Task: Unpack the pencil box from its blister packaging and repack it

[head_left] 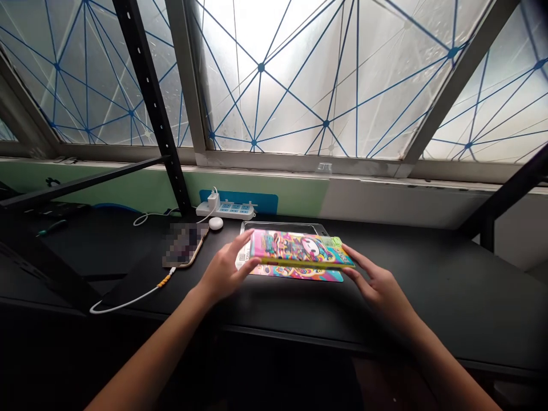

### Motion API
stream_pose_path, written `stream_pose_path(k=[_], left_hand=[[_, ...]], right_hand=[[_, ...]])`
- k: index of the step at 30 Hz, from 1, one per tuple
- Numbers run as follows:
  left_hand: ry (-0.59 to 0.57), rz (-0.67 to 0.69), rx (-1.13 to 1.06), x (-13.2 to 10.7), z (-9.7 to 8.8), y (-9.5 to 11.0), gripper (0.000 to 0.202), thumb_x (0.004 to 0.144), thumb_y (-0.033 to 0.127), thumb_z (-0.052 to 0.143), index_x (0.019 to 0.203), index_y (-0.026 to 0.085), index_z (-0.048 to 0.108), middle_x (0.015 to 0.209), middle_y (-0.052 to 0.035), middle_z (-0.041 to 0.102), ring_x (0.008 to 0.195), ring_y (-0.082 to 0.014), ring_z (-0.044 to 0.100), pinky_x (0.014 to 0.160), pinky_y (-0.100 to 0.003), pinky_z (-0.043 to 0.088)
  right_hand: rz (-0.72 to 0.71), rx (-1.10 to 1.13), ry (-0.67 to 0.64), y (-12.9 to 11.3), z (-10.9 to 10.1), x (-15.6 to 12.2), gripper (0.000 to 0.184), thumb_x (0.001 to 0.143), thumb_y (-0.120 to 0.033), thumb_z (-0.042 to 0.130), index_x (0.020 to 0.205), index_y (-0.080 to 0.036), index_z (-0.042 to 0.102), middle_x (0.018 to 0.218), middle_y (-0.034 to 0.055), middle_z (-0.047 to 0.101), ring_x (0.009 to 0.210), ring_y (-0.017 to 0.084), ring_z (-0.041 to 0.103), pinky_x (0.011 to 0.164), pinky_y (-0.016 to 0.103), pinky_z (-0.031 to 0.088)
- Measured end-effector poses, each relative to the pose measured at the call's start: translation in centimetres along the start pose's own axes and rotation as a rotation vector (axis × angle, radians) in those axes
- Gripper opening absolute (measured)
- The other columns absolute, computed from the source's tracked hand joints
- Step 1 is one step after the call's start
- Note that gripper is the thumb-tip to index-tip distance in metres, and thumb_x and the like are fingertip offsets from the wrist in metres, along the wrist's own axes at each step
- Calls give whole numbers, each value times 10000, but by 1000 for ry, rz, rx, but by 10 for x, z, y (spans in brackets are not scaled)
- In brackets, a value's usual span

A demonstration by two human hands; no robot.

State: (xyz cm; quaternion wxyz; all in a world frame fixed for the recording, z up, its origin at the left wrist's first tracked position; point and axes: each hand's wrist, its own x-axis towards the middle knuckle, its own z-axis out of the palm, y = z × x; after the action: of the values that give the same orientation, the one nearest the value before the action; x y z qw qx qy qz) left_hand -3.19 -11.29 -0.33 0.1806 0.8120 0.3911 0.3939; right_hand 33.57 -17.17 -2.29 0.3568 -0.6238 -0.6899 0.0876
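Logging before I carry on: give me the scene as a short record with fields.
Left hand: grips left end of flat multicoloured cartoon-print case
Right hand: grips its right end
Case: held up, yellow edge facing camera
Below: flat multicoloured package, clear plastic edge, on black table
Left: rectangular phone, white cable attached; round white object
By wall: white rectangular power strip

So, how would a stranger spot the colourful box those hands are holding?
Over the black desk, in front of the patterned window, find the left hand and right hand. Between them is the slim, colourful box. Unlike the similarly bright card beneath, it's held in both hands and shows a yellowish edge.
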Motion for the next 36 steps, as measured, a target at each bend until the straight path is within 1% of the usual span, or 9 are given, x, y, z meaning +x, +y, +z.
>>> stream_pose_path(k=[5,9,11,17,20,24,28,33,36], left_hand=[[73,-55,164,62,-1,0,746,959,608,531,1559,214,325,1468,-158,563,1315,-366,569,1054,-479,465],[39,-118,166,69,16,-28,767,975,518,550,1591,183,238,1450,-194,569,1287,-353,595,1021,-454,485],[-53,-163,155,62,23,-44,748,985,484,539,1596,186,227,1411,-177,609,1256,-329,624,997,-421,505],[-166,-206,310,54,31,-60,659,996,574,455,1516,171,419,1575,-172,436,1505,-342,317,1166,-481,348],[-174,-226,352,56,37,-51,640,999,570,441,1492,161,448,1625,-197,335,1530,-376,232,1166,-564,307],[-104,-19,544,58,45,-26,549,1029,485,414,1454,144,489,1676,-186,197,1556,-340,149,1191,-550,255],[-252,43,542,74,57,-8,612,1041,509,365,1543,157,368,1676,-164,212,1555,-314,172,1191,-493,289],[-404,-125,543,99,63,-20,704,1004,594,409,1571,181,340,1612,-230,339,1499,-419,291,1145,-593,296],[-392,-145,549,102,59,-39,631,1014,584,377,1527,221,439,1619,-202,342,1501,-444,267,1148,-627,260]], right_hand=[[-148,-16,13,0,2,74,576,976,-486,484,1463,-180,515,1324,115,692,1193,293,669,1001,439,554],[-225,-63,-6,10,29,101,557,961,-446,486,1415,-131,553,1318,166,686,1184,309,675,984,461,561],[-276,-98,-21,18,42,100,534,952,-434,491,1371,-118,591,1333,188,671,1229,331,644,1012,488,541],[-371,-205,-39,30,52,88,439,1008,-398,430,1284,-142,655,1517,202,503,1404,353,473,1097,527,462],[-400,-248,-23,18,50,82,412,1030,-374,406,1251,-143,666,1543,229,454,1367,374,509,1037,557,493],[-550,-254,-45,-14,54,66,336,1032,-353,438,1153,-182,700,1475,185,544,1346,331,525,1074,541,447],[-724,-240,-244,-41,67,48,326,1020,-411,476,1163,-233,709,1435,101,606,1343,273,539,1104,452,442],[-463,-265,-627,-49,67,38,832,966,-677,436,1606,-173,269,1678,141,198,1547,356,140,1217,581,232],[-384,-237,-703,-48,55,39,858,917,-732,476,1582,-206,344,1668,146,251,1529,385,198,1212,592,225]])
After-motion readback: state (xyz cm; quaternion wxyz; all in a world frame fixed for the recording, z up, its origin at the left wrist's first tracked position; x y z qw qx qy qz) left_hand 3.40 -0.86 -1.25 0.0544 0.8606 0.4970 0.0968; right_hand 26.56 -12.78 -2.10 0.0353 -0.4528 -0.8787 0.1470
